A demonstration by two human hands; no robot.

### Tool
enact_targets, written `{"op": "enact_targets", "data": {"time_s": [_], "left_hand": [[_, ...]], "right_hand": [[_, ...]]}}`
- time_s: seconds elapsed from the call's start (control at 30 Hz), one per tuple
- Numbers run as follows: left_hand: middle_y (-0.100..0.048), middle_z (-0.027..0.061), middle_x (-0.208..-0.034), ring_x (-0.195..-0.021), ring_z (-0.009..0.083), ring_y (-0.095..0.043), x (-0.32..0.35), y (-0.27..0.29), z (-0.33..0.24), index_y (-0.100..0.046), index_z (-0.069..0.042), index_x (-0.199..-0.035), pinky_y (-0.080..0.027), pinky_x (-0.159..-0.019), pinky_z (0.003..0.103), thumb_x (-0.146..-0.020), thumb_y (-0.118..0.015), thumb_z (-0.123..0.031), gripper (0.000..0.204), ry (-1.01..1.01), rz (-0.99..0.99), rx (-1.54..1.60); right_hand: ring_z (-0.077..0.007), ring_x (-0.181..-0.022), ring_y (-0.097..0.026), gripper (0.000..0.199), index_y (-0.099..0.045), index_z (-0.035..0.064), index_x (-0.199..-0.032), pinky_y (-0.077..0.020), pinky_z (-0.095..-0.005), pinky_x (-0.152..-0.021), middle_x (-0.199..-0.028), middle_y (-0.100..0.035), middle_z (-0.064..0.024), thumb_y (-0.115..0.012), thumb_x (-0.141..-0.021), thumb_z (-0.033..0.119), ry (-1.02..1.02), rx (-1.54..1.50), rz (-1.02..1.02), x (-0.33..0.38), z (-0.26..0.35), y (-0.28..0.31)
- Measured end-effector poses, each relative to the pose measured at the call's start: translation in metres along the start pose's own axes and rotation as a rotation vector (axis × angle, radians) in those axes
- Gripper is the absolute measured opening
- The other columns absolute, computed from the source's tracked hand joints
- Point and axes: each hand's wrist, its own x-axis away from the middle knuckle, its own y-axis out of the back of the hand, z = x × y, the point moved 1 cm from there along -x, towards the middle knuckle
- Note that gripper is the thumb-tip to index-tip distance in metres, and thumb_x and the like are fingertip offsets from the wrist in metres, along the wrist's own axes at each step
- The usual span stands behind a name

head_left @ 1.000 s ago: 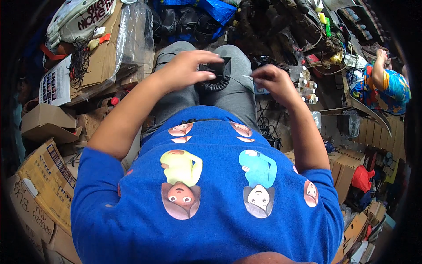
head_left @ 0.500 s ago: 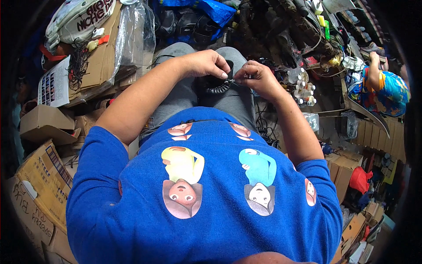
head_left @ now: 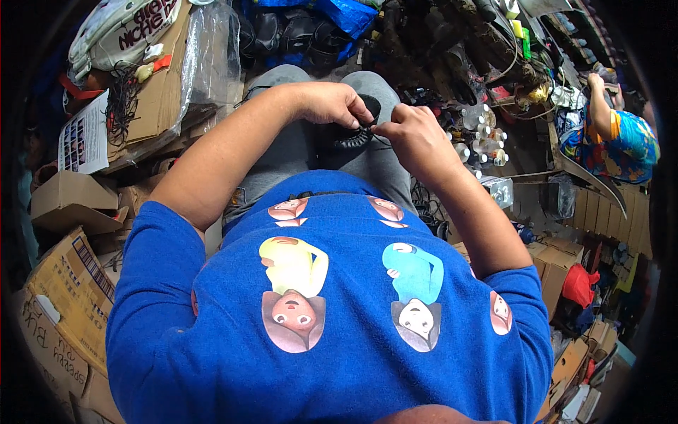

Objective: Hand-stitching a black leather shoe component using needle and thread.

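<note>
Both hands have drawn together over the lap since a second ago, when they were spread across a black round-grilled part; now the left hand (head_left: 332,104) and the right hand (head_left: 413,134) nearly touch, fingertips pinched on a black coiled cord (head_left: 353,136). That cord lies on the grey trousers (head_left: 296,141) just below the fingers, against a black part whose shape cannot be told. Cardboard boxes (head_left: 63,205) stand to the left, and small white spools (head_left: 480,138) lie to the right.
</note>
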Motion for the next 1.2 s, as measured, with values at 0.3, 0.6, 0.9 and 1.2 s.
{"op": "enact_targets", "data": {"time_s": [0.3, 0.6, 0.9, 1.2], "left_hand": [[-0.063, 0.0147, -0.094, -0.094, 0.029, -0.061, -0.007, -0.011, 0.0, -0.065, -0.006, -0.099, -0.048, -0.081, 0.035, -0.073, -0.069, -0.009, 0.026, -0.211, -0.441, -0.41], [-0.065, 0.0146, -0.092, -0.088, 0.0271, -0.063, 0.128, 0.011, 0.032, -0.063, -0.004, -0.103, -0.049, -0.071, 0.038, -0.084, -0.063, -0.017, 0.023, 0.149, -0.881, -0.489], [-0.045, 0.0007, -0.064, -0.062, 0.0149, -0.047, 0.087, 0.0, -0.008, -0.052, -0.009, -0.078, -0.04, -0.081, 0.033, -0.099, -0.036, -0.032, 0.035, -0.627, -0.559, 1.329], [-0.063, 0.0093, -0.095, -0.081, 0.0187, -0.059, 0.151, 0.048, 0.058, -0.058, -0.003, -0.1, -0.047, -0.083, 0.04, -0.096, -0.046, -0.029, 0.028, -0.117, -0.79, 0.68]], "right_hand": [[-0.0232, -0.073, -0.062, 0.012, -0.067, 0.0047, -0.084, -0.0487, -0.0302, -0.069, -0.079, -0.062, -0.0076, -0.07, -0.075, 0.013, -0.128, -0.411, 0.031, -0.012, -0.025, -0.029], [-0.0118, -0.065, -0.044, 0.023, -0.062, 0.0126, -0.095, -0.0394, -0.0348, -0.08, -0.068, -0.046, 0.0037, -0.055, -0.091, 0.034, -0.283, -2.048, -0.589, 0.099, -0.117, 0.033], [-0.0272, -0.069, -0.06, 0.035, -0.065, 0.0039, -0.075, -0.0431, -0.0381, -0.073, -0.075, -0.065, -0.0131, -0.06, -0.085, 0.037, -0.661, -0.115, 0.245, 0.113, -0.105, -0.009], [-0.0239, -0.069, -0.056, 0.039, -0.063, 0.0089, -0.08, -0.035, -0.0367, -0.064, -0.07, -0.061, -0.0071, -0.055, -0.087, 0.047, -0.737, -0.041, 0.235, 0.173, -0.13, -0.048]]}}
